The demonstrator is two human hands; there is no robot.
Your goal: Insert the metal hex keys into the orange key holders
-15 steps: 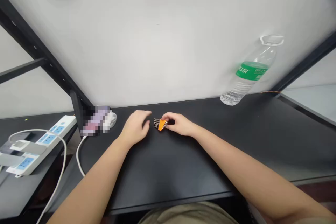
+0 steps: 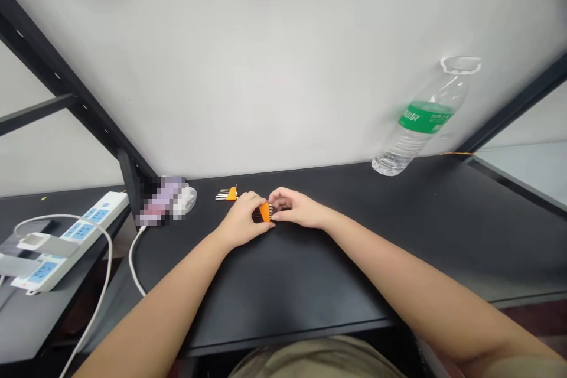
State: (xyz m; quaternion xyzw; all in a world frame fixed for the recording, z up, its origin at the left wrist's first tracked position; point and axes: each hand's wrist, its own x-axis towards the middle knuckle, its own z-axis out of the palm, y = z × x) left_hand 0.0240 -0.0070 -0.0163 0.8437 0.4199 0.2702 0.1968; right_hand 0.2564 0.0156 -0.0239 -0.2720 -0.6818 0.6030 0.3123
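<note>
A hex key set (image 2: pixel 264 211), several metal keys in an orange holder, is between my two hands just above or on the black tabletop. My left hand (image 2: pixel 239 223) grips the holder from the left, thumb along the near side and fingers on the far side. At the right end, where key tips stick out, the fingers of my right hand (image 2: pixel 300 209) are curled closed; exactly what they pinch is partly hidden. Behind my left hand a second orange-held hex key set (image 2: pixel 231 194) lies on the table, its metal keys pointing left.
A large clear water bottle (image 2: pixel 420 118) with a green label leans against the wall at the back right. At left are a white bundle (image 2: pixel 185 202), a white cable (image 2: pixel 108 260) and a power strip (image 2: pixel 82 233). A black frame post (image 2: pixel 88 106) rises there.
My left hand has moved right and closed on the hex key set, which shifted slightly left. The second set behind that hand has come into view.
</note>
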